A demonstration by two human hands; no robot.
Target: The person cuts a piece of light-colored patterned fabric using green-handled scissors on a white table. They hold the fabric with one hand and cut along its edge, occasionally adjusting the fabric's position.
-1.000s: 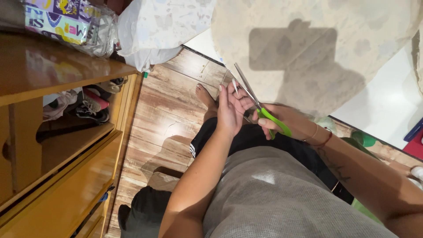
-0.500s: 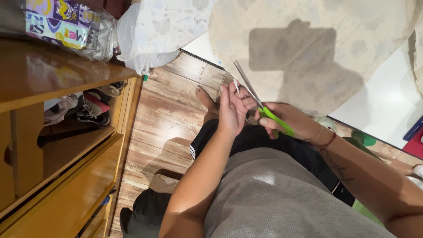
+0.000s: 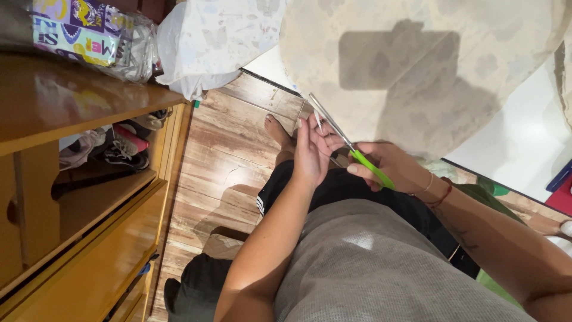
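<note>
My right hand [image 3: 390, 170] is closed around the green handles of the scissors [image 3: 348, 146], fingers through or over the loops; I cannot tell exactly how they thread. The 2 steel blades are parted only slightly and point up and away from me toward the pale patterned fabric [image 3: 429, 65], which hangs in front of me above the wooden floor [image 3: 220, 155]. My left hand [image 3: 311, 156] is held upright just beside the blades, fingers nearly straight and close together, fingertips at the fabric's lower edge. Whether it pinches a piece of cloth or only steadies it I cannot tell, as my own palm hides the contact.

I judge the scissors light and rigid, with smooth plastic grips that sit firmly in the hand; the handles are the only safe place to hold them, the blade edges being sharp. They look long and slim, with bright lime handles and grey metal blades. The fabric I judge soft, thin and floppy, likely to sag away from the blades unless held taut near the cut, so its edge close to the scissor tips is where to grip it. It is cream with faint blotchy shapes and a darker square patch showing through.

A yellow wooden shelf [image 3: 77, 107] stands at my left, with shoes underneath.
</note>
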